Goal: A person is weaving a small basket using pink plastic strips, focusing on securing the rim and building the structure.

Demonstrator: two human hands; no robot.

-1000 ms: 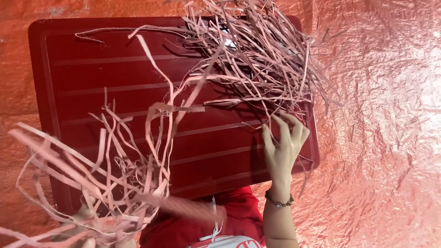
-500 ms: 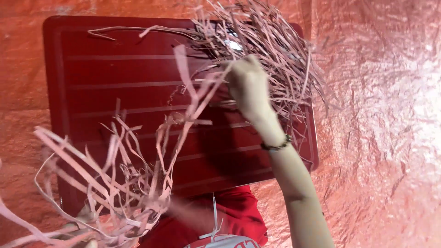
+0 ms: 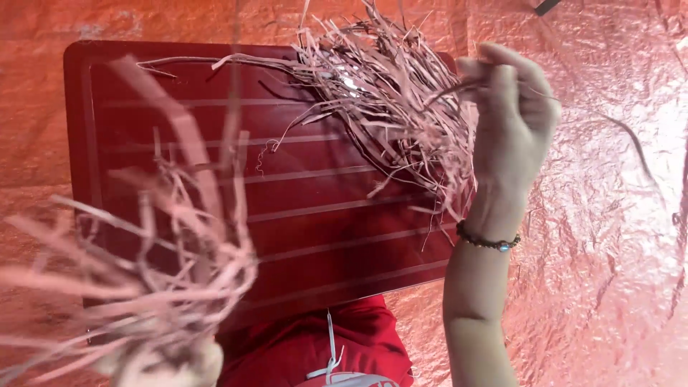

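Over one red tray [image 3: 301, 236], two hands, right hand [image 3: 512, 122] fingers pinching paper strips [image 3: 387, 107] (left unclear).

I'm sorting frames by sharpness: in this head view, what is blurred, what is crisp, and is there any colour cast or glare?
Head view: the bunch of strips by the left hand is smeared and soft; the right hand, its bead bracelet and the pile of strips on the red board are crisp; a reddish-orange cast tints everything; the crinkled sheet shows pale sheen.

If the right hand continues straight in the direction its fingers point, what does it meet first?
Probably the pile of pale shredded strips on the dark red board; the right hand already pinches some strands. Depth is unclear.
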